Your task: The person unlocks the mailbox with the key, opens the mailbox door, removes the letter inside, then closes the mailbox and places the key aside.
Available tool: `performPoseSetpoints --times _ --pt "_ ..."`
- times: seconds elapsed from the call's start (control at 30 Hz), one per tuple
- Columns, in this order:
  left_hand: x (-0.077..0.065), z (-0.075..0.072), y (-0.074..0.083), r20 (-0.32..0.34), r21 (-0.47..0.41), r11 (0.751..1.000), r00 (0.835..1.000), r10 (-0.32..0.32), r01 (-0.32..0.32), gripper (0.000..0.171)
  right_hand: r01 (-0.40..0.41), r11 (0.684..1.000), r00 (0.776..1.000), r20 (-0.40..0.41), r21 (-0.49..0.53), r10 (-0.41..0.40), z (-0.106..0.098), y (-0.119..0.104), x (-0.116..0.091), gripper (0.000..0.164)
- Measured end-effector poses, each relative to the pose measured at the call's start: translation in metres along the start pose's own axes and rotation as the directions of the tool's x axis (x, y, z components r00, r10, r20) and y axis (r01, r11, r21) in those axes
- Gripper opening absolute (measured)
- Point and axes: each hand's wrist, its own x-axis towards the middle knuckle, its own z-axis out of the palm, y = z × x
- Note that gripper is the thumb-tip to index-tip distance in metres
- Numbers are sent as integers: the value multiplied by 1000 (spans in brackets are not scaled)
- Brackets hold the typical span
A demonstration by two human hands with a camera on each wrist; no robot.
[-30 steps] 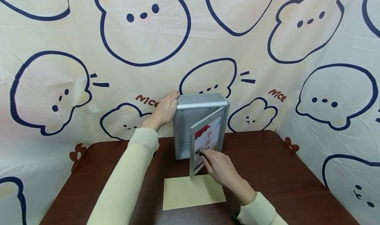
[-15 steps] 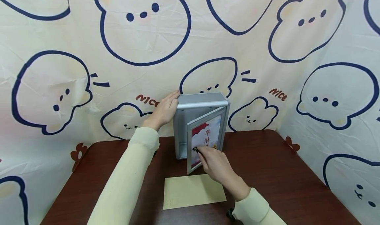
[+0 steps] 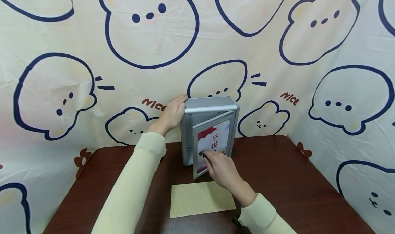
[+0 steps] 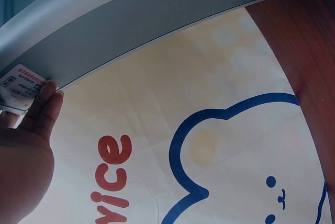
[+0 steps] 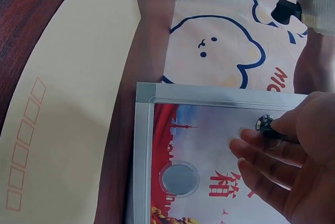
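Note:
A grey metal report box (image 3: 213,103) stands on the table, its front door (image 3: 219,129) swung partly outward on the right side. Red Chinese lettering and a printed picture cover the door. My left hand (image 3: 170,114) rests against the box's upper left side, fingers fairly straight, beside a small white label (image 4: 23,85) in the left wrist view. With thumb and fingers, my right hand (image 3: 223,169) pinches a black-headed key (image 5: 270,127) at the door's lock. A key ring hangs from it. The lower inside of the box is hidden behind the door.
A tan paper envelope (image 3: 200,200) with printed red squares lies flat in front of the box. The dark wooden table (image 3: 287,189) meets a patterned cloth (image 3: 151,83) behind and at the sides.
The door has swung a little leftward, toward the box, with my right hand moving along on the key. My left hand has stayed on the box.

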Motion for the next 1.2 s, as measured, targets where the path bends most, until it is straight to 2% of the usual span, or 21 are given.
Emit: performPoseSetpoints --times 0.4,0.77,1.2 --pt "-1 0 1 -3 -1 1000 1000 0 0 58 -35 999 999 31 4 35 6 -4 9 22" --pt "-2 -1 3 -5 -2 1000 1000 -3 3 58 -21 1000 1000 -4 -12 21 8 -6 16 14" --pt "-2 -1 2 -5 -12 1000 1000 0 0 57 -65 998 998 -2 18 65 16 -9 25 19"
